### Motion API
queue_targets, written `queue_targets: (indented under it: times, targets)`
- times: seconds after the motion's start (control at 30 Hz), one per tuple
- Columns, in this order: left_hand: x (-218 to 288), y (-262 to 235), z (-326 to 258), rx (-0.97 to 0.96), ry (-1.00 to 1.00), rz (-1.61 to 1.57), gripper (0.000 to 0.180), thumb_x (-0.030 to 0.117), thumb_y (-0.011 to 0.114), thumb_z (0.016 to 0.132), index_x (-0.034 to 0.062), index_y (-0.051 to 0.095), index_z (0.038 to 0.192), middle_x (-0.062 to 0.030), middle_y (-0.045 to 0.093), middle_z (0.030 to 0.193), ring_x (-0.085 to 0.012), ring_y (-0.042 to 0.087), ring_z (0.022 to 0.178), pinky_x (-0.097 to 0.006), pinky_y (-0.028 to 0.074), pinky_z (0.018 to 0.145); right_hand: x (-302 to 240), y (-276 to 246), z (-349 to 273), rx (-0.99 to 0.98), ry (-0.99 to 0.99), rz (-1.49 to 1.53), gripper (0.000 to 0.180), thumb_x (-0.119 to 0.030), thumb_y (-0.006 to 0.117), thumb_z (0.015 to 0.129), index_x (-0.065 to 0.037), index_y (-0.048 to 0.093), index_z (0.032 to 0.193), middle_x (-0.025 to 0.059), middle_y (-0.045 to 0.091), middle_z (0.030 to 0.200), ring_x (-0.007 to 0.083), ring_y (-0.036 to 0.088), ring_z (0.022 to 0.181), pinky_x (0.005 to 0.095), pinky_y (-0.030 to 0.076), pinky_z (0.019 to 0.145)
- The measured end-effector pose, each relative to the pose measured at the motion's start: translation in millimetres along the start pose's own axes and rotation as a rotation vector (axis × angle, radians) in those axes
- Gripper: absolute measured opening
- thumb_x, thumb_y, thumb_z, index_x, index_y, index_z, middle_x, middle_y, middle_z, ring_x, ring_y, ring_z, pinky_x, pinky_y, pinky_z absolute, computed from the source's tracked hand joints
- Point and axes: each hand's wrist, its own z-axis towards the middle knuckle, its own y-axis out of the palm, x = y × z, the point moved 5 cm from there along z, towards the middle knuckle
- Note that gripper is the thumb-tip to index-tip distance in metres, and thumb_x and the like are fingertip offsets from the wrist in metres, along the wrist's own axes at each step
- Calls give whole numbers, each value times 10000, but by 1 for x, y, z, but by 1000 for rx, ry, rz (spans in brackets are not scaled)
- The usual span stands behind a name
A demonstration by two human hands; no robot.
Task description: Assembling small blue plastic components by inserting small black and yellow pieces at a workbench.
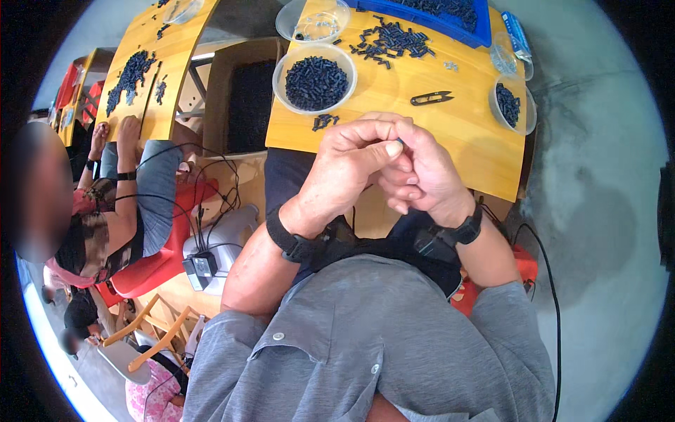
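In front of my body, just off the near edge of the yellow table (464,148), my two hands meet. My left hand (348,158) is closed, its thumb pressed against the index finger. Against it lies my right hand (432,169), with curled fingers. Between the fingertips shows a tiny bit of a small dark piece (400,141); the rest is hidden. Nearest to my left hand, a few loose black cylindrical pieces (325,122) lie beside a clear round tub (278,79) filled with more of them. Black thread snips (432,98) rest beyond my right hand.
A loose heap of black pieces (394,42) lies farther back, before a blue tray (478,35). Another tub (530,116) stands at the right edge, a shallow tub (285,24) at the back left. A co-worker's hands (129,131) work at the left table (165,91); a cardboard box (218,105) stands between.
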Motion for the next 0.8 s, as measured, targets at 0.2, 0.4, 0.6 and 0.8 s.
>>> queue_targets:
  times: [0.2, 0.4, 0.6, 0.8]
  targets:
    - [-8, -18, 0, 81, -63, 167, 192, 1, 502, 890, -42, 606, 1046, -126, 615, 1078, -151, 621, 860, -289, 542, 691, 21, -3, 16, 0, -118, 125, 345, -377, 423, 947, -80, 567, 1050, -71, 275, 495, 62, 283, 325, 274, 419, 333]
    - [-28, -18, 10, 30, -226, -7, 283, 16, 548, 876, -25, 544, 1155, -123, 609, 1069, -184, 597, 995, -272, 490, 829, -7, -38, 5, 269, -205, -313, 383, -367, 446, 946, -28, 620, 908, -45, 399, 513, 56, 359, 373, 215, 368, 361]
    - [-55, -44, 19, 183, -196, 377, 320, 31, 588, 846, -23, 548, 1159, -81, 609, 1055, -147, 565, 952, -272, 459, 843, -130, -118, -54, 1106, -669, -1585, 446, -388, 528, 867, 13, 595, 683, 169, 615, 642, 336, 600, 634, 407, 458, 609]
    - [-68, -64, 33, 188, -196, 612, 268, 94, 596, 836, -35, 594, 1070, -74, 628, 950, -132, 560, 862, -258, 451, 778, -159, -170, -63, 1308, -214, -1856, 458, -429, 509, 851, 9, 603, 755, 238, 609, 783, 410, 589, 786, 442, 452, 675]
